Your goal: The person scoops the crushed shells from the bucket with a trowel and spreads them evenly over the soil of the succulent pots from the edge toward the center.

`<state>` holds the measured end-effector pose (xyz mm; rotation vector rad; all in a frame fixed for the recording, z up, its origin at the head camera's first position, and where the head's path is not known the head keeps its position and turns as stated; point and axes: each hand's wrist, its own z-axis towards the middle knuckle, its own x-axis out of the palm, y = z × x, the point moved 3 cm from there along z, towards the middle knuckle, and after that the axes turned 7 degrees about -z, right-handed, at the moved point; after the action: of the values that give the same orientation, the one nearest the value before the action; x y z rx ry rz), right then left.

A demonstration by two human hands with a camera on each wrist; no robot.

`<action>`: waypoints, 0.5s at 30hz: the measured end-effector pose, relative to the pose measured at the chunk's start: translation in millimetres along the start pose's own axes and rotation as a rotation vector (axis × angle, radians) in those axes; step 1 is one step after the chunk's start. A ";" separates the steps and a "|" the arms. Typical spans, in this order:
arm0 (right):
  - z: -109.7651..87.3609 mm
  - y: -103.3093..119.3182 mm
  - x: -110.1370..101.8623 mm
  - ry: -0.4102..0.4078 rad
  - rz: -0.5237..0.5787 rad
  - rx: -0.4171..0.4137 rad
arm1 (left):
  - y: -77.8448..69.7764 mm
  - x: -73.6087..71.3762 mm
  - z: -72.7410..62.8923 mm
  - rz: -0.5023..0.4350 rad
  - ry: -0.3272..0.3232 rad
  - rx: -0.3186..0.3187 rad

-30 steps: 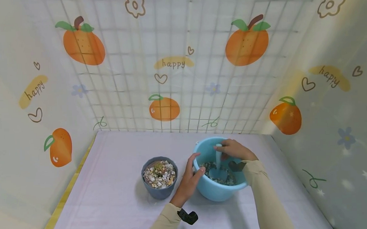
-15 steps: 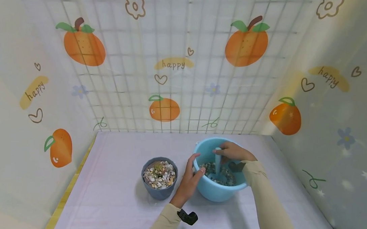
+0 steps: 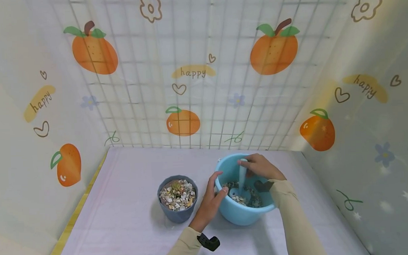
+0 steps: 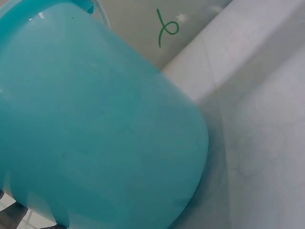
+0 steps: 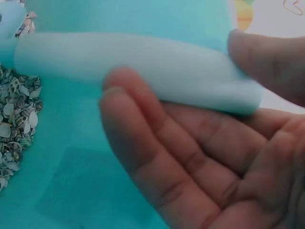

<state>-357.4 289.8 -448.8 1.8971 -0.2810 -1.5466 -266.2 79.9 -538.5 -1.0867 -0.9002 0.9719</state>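
My right hand point(image 3: 261, 166) grips the upper end of the handle of a light blue toy shovel point(image 3: 242, 175), held nearly upright inside a light blue bucket point(image 3: 241, 218). The shovel's blade is down among small seashells point(image 5: 19, 119) on the bucket's bottom, with some pale shells lying on it. In the right wrist view the thumb presses the handle's end and the fingers curl under it. My left hand point(image 3: 210, 204) holds the bucket's left side, thumb at the front rim and fingers along the left rim. The left wrist view mostly shows the bucket's outer wall point(image 4: 105, 124).
Left of the left hand stands a grey-blue pot point(image 3: 178, 216) filled with pale shell pieces and a greenish bit. Both stand on a table with a white cloth point(image 3: 125, 194). Curtains printed with oranges point(image 3: 183, 123) hang behind and at both sides, with a wire grid at the back.
The right hand dipped with the shovel into the shells, then rose slightly. Pale shells now show on the blade. The left hand, bucket and pot stay in place.
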 end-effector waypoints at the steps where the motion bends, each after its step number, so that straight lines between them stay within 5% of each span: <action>1: 0.1 0.3 -0.1 -0.009 0.009 -0.003 | -0.1 0.0 -0.1 0.000 0.000 0.001; 15: 4.0 -3.0 -8.3 -0.236 0.056 -0.013 | -4.6 0.4 -1.2 0.006 -0.009 0.005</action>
<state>-364.2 295.2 -444.4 1.6818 -0.4232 -1.7309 -264.2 79.1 -534.3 -1.0822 -0.9019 0.9848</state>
